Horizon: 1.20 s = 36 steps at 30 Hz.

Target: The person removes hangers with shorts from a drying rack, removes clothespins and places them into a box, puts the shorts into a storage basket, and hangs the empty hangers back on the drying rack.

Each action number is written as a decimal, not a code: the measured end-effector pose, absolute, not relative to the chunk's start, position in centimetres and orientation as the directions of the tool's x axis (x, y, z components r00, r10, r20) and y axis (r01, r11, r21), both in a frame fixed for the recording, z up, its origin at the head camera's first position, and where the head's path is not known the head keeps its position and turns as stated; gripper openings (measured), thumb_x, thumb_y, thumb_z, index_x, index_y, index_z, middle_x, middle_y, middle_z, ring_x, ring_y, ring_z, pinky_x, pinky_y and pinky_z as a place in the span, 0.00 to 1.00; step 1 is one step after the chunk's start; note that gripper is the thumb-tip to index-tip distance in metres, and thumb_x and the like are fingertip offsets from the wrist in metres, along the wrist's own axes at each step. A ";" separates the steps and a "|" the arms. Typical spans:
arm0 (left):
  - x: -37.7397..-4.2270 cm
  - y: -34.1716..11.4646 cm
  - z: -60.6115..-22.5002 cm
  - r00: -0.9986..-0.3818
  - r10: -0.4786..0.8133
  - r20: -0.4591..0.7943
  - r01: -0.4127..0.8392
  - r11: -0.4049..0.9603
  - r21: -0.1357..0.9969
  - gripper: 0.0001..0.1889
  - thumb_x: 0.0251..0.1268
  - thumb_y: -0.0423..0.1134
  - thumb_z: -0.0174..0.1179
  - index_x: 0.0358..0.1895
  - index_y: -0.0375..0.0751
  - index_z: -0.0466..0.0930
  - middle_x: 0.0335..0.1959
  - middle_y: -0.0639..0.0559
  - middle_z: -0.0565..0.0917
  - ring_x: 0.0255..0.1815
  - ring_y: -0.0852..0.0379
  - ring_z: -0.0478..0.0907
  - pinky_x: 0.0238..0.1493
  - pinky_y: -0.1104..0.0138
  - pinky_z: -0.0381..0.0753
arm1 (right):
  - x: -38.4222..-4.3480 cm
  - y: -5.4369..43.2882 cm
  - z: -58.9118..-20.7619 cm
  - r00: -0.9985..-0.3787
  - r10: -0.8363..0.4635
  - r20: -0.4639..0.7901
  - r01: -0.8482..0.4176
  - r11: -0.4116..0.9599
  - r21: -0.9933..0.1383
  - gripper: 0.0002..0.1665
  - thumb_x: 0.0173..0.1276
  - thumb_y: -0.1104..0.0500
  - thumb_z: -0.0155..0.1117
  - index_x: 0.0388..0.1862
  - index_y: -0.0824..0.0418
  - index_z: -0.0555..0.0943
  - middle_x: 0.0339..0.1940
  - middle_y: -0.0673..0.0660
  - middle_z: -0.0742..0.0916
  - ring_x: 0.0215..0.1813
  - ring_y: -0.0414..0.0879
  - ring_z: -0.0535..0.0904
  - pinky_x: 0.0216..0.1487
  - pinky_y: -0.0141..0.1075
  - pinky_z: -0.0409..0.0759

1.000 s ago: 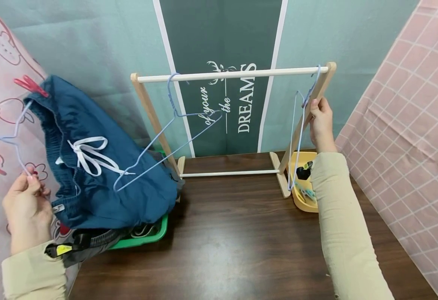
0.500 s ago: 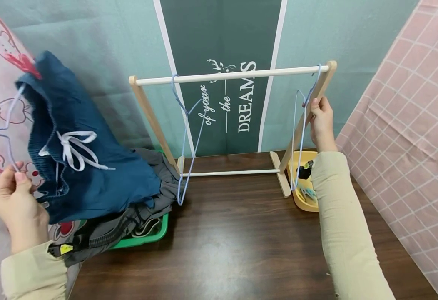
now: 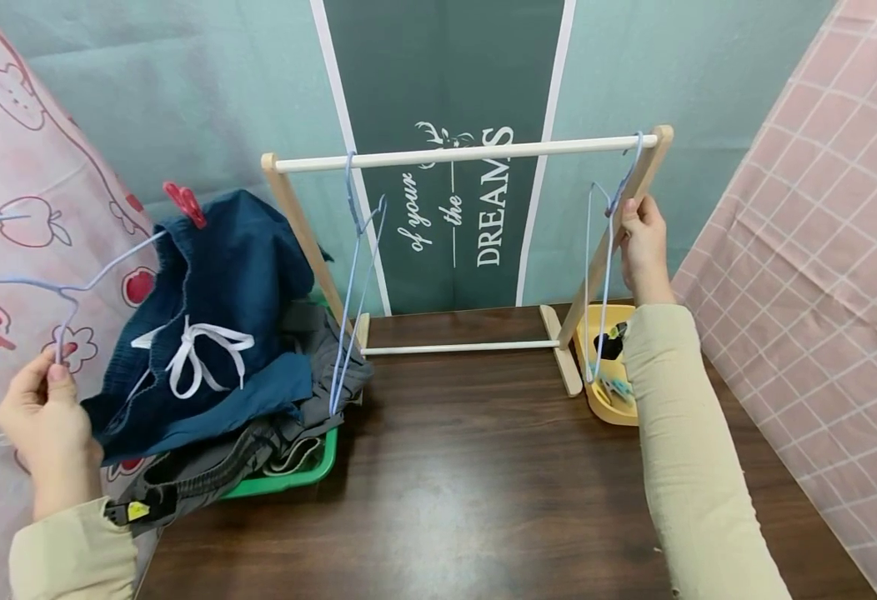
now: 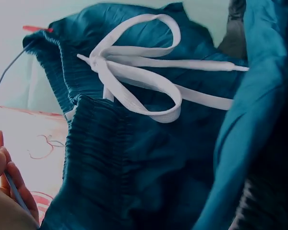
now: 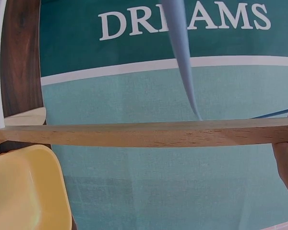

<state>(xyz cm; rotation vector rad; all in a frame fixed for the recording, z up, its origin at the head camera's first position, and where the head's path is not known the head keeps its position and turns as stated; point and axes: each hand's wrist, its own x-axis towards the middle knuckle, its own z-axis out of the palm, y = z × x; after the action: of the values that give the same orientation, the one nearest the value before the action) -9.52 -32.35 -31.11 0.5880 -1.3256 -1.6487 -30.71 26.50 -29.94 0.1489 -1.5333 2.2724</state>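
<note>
My left hand [image 3: 48, 425] pinches the wire of a light blue hanger [image 3: 63, 290] at the left. Dark blue shorts [image 3: 243, 242] hang from that hanger, their white drawstring [image 4: 144, 91] tied in a bow. A red clothespin [image 3: 185, 205] clips the waistband to the wire at the far corner. On the other side, my right hand [image 3: 644, 250] grips the right wooden post [image 3: 592, 287] of a small clothes rack. From the rack's white top rail [image 3: 453, 155] hang two bare blue hangers, one near the left post [image 3: 296, 217] and the other beside my right hand.
Below the shorts, a green basket [image 3: 288, 483] holds grey clothing [image 3: 221, 458] with a black and yellow buckle. A yellow tray [image 3: 607, 408] with clothespins stands on the brown table [image 3: 438, 483] by the rack's right foot. Printed cloths surround the table.
The hanger in my left hand has turned, and the clothespin end of the shorts has moved right. The left hanger on the rail has swung round edge-on. My right hand stays on the post.
</note>
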 end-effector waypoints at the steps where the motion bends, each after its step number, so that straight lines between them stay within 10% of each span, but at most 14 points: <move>1: -9.4 -32.4 -31.3 -0.469 -0.864 0.182 0.345 0.010 0.938 0.17 0.67 0.26 0.51 0.34 0.50 0.87 0.32 0.62 0.77 0.38 0.68 0.68 0.39 0.83 0.66 | -30.7 26.5 -29.9 -0.917 0.262 0.302 -0.379 -0.327 -0.866 0.07 0.70 0.55 0.51 0.43 0.53 0.75 0.37 0.50 0.77 0.43 0.41 0.71 0.46 0.27 0.70; 17: -8.3 -33.1 -33.5 -0.496 -0.726 0.476 0.171 0.456 0.873 0.23 0.67 0.25 0.50 0.37 0.64 0.85 0.29 0.74 0.72 0.33 0.76 0.67 0.35 0.84 0.62 | -30.9 26.5 -29.8 -0.931 0.243 0.273 -0.343 -0.317 -0.885 0.09 0.71 0.53 0.52 0.45 0.53 0.76 0.37 0.48 0.78 0.47 0.41 0.70 0.51 0.31 0.66; 36: -8.3 -32.6 -33.8 -0.280 -0.827 0.487 0.377 0.372 0.848 0.21 0.63 0.23 0.45 0.30 0.48 0.87 0.24 0.69 0.73 0.34 0.72 0.68 0.37 0.79 0.58 | -31.1 26.6 -29.6 -0.937 0.247 0.247 -0.318 -0.314 -0.895 0.09 0.71 0.52 0.50 0.45 0.52 0.74 0.35 0.49 0.79 0.46 0.42 0.71 0.56 0.34 0.64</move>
<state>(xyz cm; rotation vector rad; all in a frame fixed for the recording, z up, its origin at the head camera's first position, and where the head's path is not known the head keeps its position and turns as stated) -8.26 -32.61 -33.81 0.4391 -1.4105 -1.2397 -31.10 26.63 -29.60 0.0907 -1.5849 2.2953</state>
